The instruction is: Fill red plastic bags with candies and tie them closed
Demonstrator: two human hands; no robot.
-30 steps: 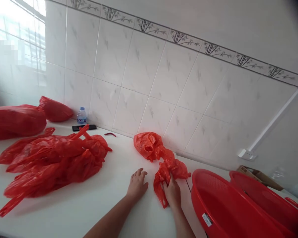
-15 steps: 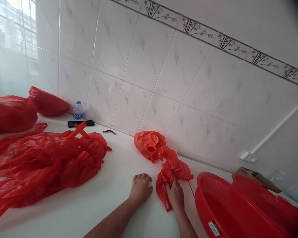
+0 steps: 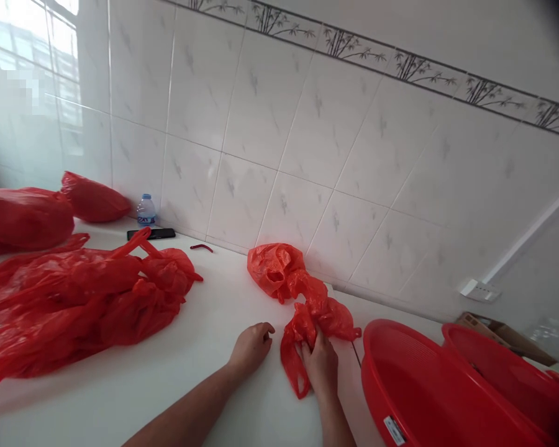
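My right hand (image 3: 322,363) is closed on a crumpled red plastic bag (image 3: 294,357), whose handle loop hangs toward me on the white table. Its fingertips are partly hidden in the folds. Just beyond lie more bunched red plastic bags (image 3: 277,267) against the tiled wall, touching the one I hold. My left hand (image 3: 251,347) hovers over or rests on the table left of the bag, apart from it, fingers loosely bent with a gap to the thumb and nothing in them.
A large heap of red plastic bags (image 3: 97,298) spreads over the left side. Behind it are full red bags (image 3: 23,217), a water bottle (image 3: 146,210), a black phone (image 3: 153,234) and a short dark red strip (image 3: 201,247). Red plastic baskets (image 3: 400,372) and a cardboard box (image 3: 503,335) stand at the right.
My left hand has drawn slightly left, away from the bag, and its fingers are more bent. My right hand keeps hold of the bag. The view has shifted a little.
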